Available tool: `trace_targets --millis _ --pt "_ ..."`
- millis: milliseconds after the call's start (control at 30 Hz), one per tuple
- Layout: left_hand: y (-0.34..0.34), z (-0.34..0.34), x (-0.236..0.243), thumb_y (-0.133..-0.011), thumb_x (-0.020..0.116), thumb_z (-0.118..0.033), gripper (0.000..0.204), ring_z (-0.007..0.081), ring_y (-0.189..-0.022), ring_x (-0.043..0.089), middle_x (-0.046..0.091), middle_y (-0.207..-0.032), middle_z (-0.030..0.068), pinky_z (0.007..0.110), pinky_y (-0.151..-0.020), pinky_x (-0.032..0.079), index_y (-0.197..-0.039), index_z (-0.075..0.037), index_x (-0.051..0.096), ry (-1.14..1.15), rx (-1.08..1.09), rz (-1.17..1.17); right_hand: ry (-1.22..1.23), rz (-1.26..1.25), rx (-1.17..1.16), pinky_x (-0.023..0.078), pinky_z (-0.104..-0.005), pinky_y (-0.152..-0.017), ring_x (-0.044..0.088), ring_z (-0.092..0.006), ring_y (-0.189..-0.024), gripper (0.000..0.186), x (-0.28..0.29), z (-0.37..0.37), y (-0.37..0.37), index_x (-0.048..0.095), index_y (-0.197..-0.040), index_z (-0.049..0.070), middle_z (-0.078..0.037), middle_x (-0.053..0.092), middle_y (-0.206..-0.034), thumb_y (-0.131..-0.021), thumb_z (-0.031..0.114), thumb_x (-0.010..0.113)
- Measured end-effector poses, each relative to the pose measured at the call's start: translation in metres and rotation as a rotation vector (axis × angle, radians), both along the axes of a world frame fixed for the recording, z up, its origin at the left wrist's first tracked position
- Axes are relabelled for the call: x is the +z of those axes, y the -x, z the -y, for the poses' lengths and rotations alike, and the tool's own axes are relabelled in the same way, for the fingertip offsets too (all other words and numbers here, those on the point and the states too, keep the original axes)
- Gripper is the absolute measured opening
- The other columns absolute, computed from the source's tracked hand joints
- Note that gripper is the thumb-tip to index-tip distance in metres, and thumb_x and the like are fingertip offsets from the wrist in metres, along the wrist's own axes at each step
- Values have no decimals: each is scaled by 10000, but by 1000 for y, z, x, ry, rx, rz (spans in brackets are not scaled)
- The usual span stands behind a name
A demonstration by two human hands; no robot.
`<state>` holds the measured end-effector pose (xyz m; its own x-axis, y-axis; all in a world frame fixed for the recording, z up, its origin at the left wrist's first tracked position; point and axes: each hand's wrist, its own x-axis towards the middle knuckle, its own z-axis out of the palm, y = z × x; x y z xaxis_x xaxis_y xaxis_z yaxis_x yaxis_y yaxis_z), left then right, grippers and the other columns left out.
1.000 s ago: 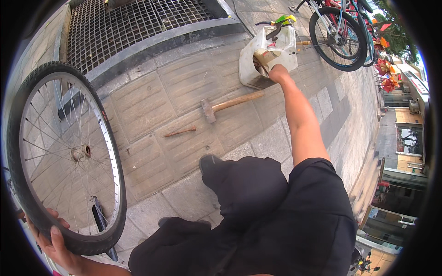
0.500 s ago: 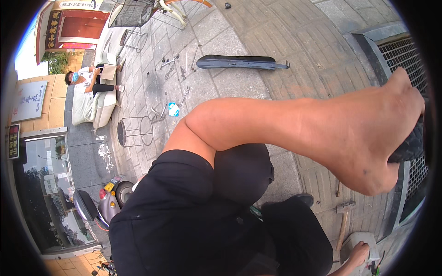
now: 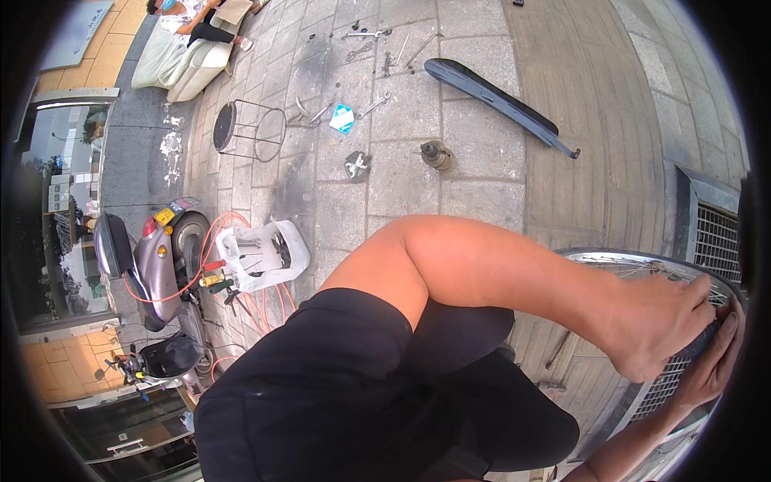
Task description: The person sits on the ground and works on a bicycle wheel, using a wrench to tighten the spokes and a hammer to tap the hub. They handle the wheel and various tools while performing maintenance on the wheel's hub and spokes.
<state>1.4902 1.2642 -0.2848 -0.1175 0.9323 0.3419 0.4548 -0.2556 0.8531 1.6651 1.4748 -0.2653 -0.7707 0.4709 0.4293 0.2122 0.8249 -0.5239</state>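
At the right edge is a bicycle wheel (image 3: 614, 258) with a silver rim and thin spokes, only partly in view. My left forearm reaches across to it, and my left hand (image 3: 662, 325) is closed around its black tyre (image 3: 692, 345). From the lower right, my right hand (image 3: 708, 365) comes up just beside the left one. Its fingers lie bent along the same tyre, gripping it. The dark rim of the picture hides the far side of the tyre and some fingertips.
On the paving lie a dark mudguard (image 3: 498, 104), a wrench (image 3: 374, 104), a blue-white packet (image 3: 341, 119) and a bottle (image 3: 437, 156). Leftward are a round stool (image 3: 226, 128), a white tool container (image 3: 261, 277), an orange hose (image 3: 210, 247) and a scooter (image 3: 152, 261). A person (image 3: 189, 20) sits on a sofa.
My right hand has moved up from beside a pale box near the hammer onto the tyre. My left hand stays on the tyre. The view has shifted, bringing the wheel's rim and the tool container into sight.
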Motion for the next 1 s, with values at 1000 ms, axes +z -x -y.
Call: trace_targets --millis 1000 --pt "-18 894 -346 -959 679 -173 477 434 -1256 604 563 -1449 257 527 -1068 506 -1378 39 595 1408 2171 340 -277 241 6 529 -355 -1061 686 -256 -1225 447 28 204 198 711 -1353 -14 -173 726 -1344 -1156 340 520"
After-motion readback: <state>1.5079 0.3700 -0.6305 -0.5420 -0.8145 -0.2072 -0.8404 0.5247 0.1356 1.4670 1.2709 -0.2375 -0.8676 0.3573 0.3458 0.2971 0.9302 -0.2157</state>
